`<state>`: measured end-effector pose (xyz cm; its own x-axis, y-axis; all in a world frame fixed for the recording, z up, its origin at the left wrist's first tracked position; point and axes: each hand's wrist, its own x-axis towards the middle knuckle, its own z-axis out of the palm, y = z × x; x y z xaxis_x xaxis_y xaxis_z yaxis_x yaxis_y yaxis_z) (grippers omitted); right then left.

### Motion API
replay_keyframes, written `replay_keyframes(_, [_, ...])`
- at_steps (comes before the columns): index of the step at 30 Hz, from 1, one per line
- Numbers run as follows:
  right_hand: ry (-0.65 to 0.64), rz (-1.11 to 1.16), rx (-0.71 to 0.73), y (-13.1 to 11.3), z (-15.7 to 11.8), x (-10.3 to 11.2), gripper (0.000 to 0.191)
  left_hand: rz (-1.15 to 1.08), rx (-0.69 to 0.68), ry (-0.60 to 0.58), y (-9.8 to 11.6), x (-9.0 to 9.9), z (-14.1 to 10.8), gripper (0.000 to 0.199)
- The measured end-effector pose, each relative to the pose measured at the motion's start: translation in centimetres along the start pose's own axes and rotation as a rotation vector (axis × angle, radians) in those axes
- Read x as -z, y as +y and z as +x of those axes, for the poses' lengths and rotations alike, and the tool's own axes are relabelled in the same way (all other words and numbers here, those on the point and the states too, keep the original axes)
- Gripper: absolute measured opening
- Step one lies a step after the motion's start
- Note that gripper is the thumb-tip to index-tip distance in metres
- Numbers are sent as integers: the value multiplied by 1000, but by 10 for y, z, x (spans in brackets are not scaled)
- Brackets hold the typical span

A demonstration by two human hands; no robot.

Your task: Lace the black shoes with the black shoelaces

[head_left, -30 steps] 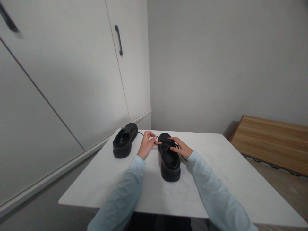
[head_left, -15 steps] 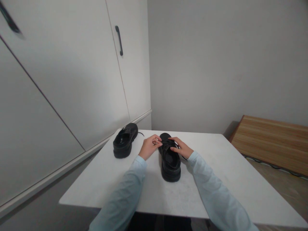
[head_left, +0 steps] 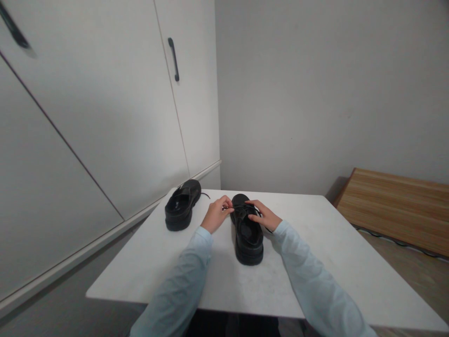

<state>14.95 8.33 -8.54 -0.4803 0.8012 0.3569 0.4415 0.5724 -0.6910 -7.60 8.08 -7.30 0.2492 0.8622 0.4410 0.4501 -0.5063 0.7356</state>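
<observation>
Left hand [head_left: 215, 216] pinches a lace [head_left: 228, 207] with closed fingers beside the shoe [head_left: 247, 231]; right hand [head_left: 265, 216] presses loosely curled fingers on its top. Second shoe [head_left: 182, 205] sits left, on the desk [head_left: 315, 262].

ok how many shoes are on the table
2. One black shoe sits mid-table between the left hand and right hand, both at its laces. The other shoe is at the far left corner.

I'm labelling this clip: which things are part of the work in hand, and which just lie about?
In hand:
left hand pinching the lace
right hand on the near black shoe

Lying about:
second black shoe
white table
wooden board
cupboard handle
</observation>
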Motion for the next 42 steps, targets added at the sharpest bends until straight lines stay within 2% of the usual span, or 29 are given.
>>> replay_keyframes(6, [-16, 10, -41, -4, -1, 1, 48, 26, -12, 81, -4, 0, 2, 7])
replay_keyframes(10, [-30, 20, -71, -5, -2, 1, 49, -36, 42, 136, 2, 2, 2, 8])
replay_keyframes(15, [-30, 19, -68, -4, -2, 1, 49, -133, 46, 168, 6, 4, 3, 7])
replay_keyframes(19, [-33, 11, -68, -4, -2, 2, 49, -173, 62, 280, 1, 4, 5, 6])
replay_keyframes(24, [-35, 3, -73, -5, -2, 2, 50, -251, 60, 397, -4, 5, 6, 14])
replay_keyframes(31, [-27, 11, -66, -6, -3, 3, 49, -316, 52, 536, 4, 11, 6, 18])
replay_keyframes(35, [-22, 23, -71, -6, -3, 3, 48, -310, 19, 497, 16, 15, 3, 13])
replay_keyframes(38, [-19, 40, -80, -6, -3, 4, 49, -297, -35, 378, 25, 19, -1, 7])
replay_keyframes(42, [-13, 82, -110, -8, -3, 4, 49, -307, -133, 191, 30, 22, -5, 18])
